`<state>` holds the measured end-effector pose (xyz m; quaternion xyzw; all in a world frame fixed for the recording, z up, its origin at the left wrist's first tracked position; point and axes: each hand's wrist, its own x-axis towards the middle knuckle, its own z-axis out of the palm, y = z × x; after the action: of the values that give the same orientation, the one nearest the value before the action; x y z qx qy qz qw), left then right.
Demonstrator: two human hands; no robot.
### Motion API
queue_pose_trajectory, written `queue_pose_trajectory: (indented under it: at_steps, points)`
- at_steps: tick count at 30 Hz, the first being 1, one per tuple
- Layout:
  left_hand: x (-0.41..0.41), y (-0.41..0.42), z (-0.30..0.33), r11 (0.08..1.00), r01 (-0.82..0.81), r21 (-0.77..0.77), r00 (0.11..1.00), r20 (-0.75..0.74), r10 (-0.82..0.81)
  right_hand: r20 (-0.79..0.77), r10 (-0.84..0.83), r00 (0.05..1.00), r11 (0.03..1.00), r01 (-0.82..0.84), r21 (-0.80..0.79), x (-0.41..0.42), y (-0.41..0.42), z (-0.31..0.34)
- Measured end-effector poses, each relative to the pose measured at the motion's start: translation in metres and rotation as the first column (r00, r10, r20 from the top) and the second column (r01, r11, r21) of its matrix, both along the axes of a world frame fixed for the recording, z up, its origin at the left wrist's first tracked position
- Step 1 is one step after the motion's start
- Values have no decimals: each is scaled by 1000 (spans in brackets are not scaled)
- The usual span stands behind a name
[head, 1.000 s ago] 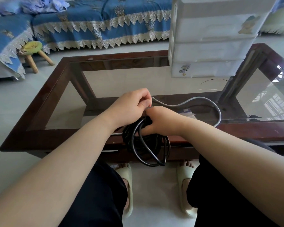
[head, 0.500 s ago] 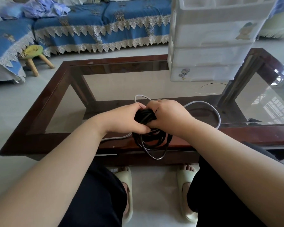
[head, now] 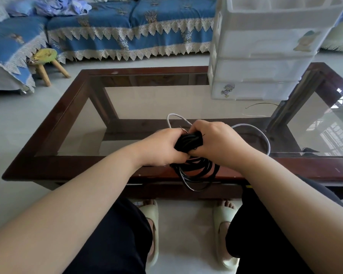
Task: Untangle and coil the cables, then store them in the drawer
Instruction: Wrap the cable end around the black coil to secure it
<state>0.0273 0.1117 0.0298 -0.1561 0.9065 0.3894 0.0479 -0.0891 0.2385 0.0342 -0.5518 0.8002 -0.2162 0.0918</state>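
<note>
Black cable coil (head: 190,155) held above near edge of worktop (head: 71,165), gripped at its top by left hand (head: 162,147) and right hand (head: 216,143), fingers clenched round the bundle. Best kept tight while binding; white cable (head: 251,128) loose behind; drawer unit (head: 265,70) shut.

Light: bright, even daylight (soft, no hard shadows).
Glare: a window grille mirrored in the glass-topped dark wooden coffee table (head: 325,135) at its right edge.
Distortion: wide-angle bending toward the frame edges; the forearms loom large.
Focus: the white plastic drawer unit (head: 265,56) looks washed out and soft.
</note>
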Motion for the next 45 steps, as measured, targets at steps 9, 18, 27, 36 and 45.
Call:
queue_pose_trajectory:
  at_steps: [9, 18, 27, 36, 45]
  points:
    - [6, -3, 0, 967, 69, -246, 996, -31, -79, 256, 33, 966, 998, -44, 37, -1, 4, 0]
    - [13, 4, -3, 944, -1, -331, 986, -158, -54, 430, -27, 902, 997, 53, -48, 3, 3, -1]
    - [10, 2, -8, 816, -26, -577, 944, -283, -170, 447, -138, 884, 964, 223, -142, 9, -2, -5]
    - [9, 0, -13, 834, -17, -551, 914, -348, -211, 652, -68, 755, 923, 295, -245, 16, 5, -3]
    - [10, 14, -7, 792, -118, -599, 945, -312, -95, 682, 66, 729, 978, 88, -189, 7, 10, 10]
